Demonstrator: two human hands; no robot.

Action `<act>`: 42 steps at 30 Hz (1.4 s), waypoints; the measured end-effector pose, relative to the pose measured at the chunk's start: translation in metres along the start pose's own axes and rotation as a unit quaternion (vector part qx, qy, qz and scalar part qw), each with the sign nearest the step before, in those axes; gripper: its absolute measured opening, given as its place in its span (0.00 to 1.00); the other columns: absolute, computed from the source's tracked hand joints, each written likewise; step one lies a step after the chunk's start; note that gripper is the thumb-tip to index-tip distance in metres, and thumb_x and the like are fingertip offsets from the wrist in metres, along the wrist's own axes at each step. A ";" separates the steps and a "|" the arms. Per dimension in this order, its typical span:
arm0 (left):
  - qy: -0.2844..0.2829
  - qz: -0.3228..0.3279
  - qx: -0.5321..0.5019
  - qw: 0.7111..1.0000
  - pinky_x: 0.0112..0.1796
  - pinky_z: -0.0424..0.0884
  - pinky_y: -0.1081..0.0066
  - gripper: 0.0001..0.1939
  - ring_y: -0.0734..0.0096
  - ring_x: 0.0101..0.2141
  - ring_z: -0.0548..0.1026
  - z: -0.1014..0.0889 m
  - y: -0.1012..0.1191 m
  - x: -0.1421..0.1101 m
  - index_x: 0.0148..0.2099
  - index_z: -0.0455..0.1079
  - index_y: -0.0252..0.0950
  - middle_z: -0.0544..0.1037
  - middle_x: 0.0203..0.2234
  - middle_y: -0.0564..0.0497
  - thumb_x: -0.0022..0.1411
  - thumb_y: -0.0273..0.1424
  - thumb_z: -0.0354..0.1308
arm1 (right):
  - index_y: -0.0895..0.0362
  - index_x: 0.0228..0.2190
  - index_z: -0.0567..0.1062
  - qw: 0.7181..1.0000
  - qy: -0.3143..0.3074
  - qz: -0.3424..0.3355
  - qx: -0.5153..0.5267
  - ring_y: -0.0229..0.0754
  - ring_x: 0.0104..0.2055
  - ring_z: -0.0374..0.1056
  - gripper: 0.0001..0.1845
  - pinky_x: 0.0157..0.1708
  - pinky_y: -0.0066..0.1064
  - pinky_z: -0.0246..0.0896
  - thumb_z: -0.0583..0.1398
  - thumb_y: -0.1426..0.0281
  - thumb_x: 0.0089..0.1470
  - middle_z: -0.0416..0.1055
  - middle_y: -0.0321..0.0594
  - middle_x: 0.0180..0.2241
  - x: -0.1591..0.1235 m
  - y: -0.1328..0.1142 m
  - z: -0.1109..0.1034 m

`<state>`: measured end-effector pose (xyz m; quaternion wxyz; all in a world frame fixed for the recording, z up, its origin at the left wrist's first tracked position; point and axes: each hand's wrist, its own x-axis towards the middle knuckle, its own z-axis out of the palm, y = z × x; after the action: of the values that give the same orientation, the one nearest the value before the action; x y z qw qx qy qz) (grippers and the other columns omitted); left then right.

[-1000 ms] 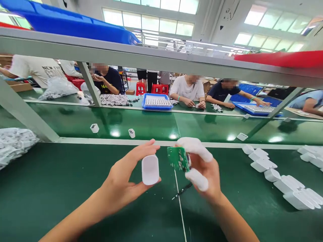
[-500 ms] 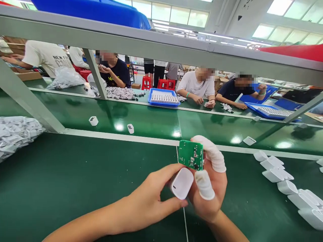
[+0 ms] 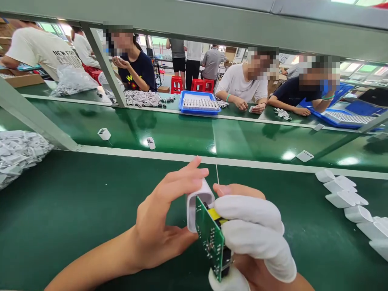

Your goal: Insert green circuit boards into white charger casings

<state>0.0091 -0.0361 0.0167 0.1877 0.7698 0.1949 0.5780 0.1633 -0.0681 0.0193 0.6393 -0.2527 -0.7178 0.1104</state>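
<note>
My left hand [image 3: 157,218] held a white plastic shell [image 3: 194,210] in curled fingers, while my right hand [image 3: 251,246], in white finger cots [image 3: 248,214], pinched a green circuit board [image 3: 210,238], its yellow-taped end at the shell's open mouth. Beyond, more white shells [image 3: 345,198] lay on the green workbench [image 3: 75,194]; a distant T-shirt [image 3: 45,52] read "NEW F…".

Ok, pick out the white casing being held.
The casing in the left hand, open end at the green circuit board; the other casings lie loose on the belts.
</note>
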 end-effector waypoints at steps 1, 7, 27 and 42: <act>-0.002 -0.001 0.001 1.000 0.61 0.69 0.52 0.27 0.57 0.59 0.70 0.000 0.001 0.000 0.61 0.61 0.39 0.75 0.51 0.43 0.62 0.28 0.63 | 0.50 0.53 0.71 1.000 0.007 -0.001 0.006 0.47 0.45 0.72 0.17 0.50 0.44 0.72 0.58 0.65 0.63 0.72 0.41 0.45 -0.001 0.001 0.002; -0.003 -0.003 0.005 1.000 0.63 0.68 0.56 0.27 0.60 0.59 0.70 0.000 0.002 0.000 0.61 0.61 0.36 0.74 0.52 0.45 0.61 0.21 0.61 | 0.56 0.50 0.71 0.998 0.001 -0.036 -0.058 0.43 0.50 0.70 0.15 0.54 0.35 0.70 0.58 0.66 0.63 0.73 0.41 0.45 -0.001 0.003 0.006; -0.007 0.029 -0.027 0.999 0.64 0.67 0.57 0.34 0.61 0.58 0.70 0.002 -0.008 0.004 0.59 0.61 0.28 0.72 0.54 0.41 0.50 0.13 0.63 | 0.57 0.47 0.69 0.996 -0.049 -0.033 -0.061 0.48 0.47 0.71 0.14 0.56 0.42 0.68 0.61 0.72 0.58 0.73 0.44 0.46 0.007 0.009 0.001; 0.060 0.031 0.009 0.998 0.59 0.73 0.65 0.35 0.61 0.58 0.72 0.009 -0.024 0.005 0.58 0.64 0.33 0.76 0.51 0.44 0.48 0.18 0.71 | 0.47 0.60 0.61 0.979 -0.108 0.137 0.102 0.50 0.69 0.48 0.30 0.67 0.46 0.52 0.63 0.66 0.60 0.52 0.39 0.66 0.009 0.023 0.003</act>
<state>0.0173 -0.0134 0.0064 0.1510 0.7412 0.1873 0.6267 0.1653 -0.0438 0.0152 0.5591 -0.2685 -0.7266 0.2958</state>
